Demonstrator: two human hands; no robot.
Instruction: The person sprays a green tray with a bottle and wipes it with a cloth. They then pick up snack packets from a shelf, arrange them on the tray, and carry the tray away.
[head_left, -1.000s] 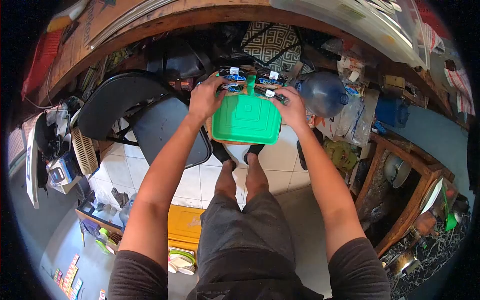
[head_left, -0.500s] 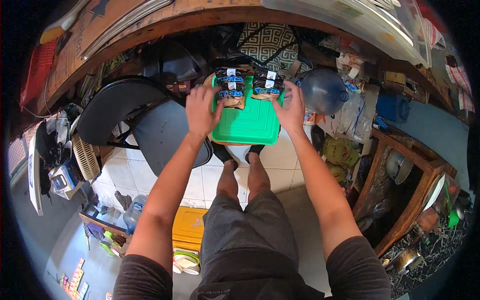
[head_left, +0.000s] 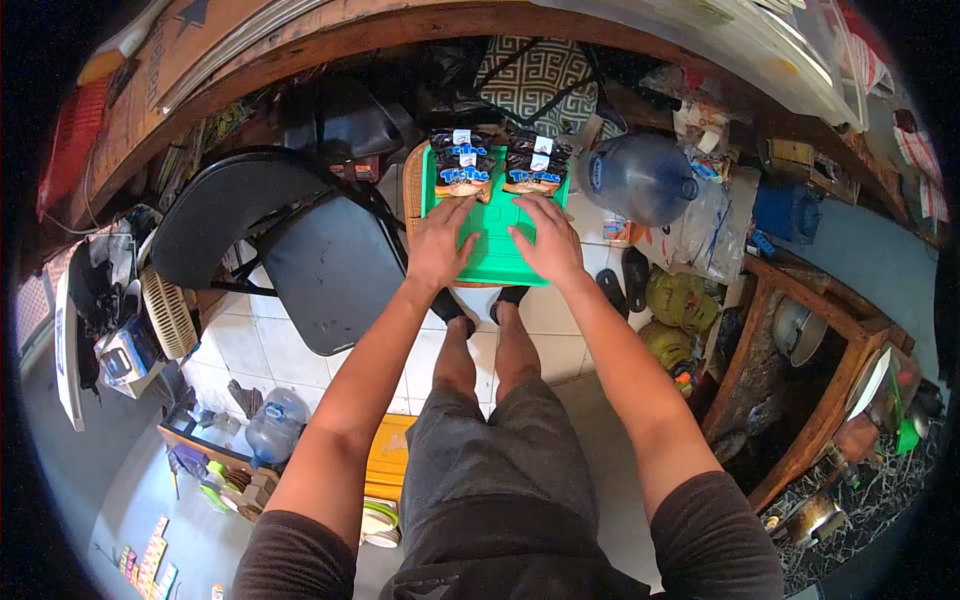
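A green plastic tray (head_left: 490, 262) rests on a woven brown stool or chair seat (head_left: 413, 185) in front of my feet. At its far end lie two stacks of dark snack packets with blue "Tic Tac" lettering, a left stack (head_left: 465, 178) and a right stack (head_left: 533, 180), side by side with a narrow gap. My left hand (head_left: 440, 245) reaches over the tray, fingers stretched out at the near edge of the left stack. Opposite it, my right hand (head_left: 550, 240) has its fingers extended against the near edge of the right stack. Neither hand grasps anything; both thumbs point inward.
A black folding chair (head_left: 335, 270) stands to the left of the tray. A large blue water jug (head_left: 640, 182) lies on the right, with sandals (head_left: 635, 278) on the tiles below it. A wooden ledge (head_left: 400, 35) curves across the far side, and a patterned bag (head_left: 535, 85) sits beneath it.
Both hands have moved from the outer sides of the packet stacks to their near edges, closer together. The packets sit more evenly lined up, slightly farther toward the tray's far end.
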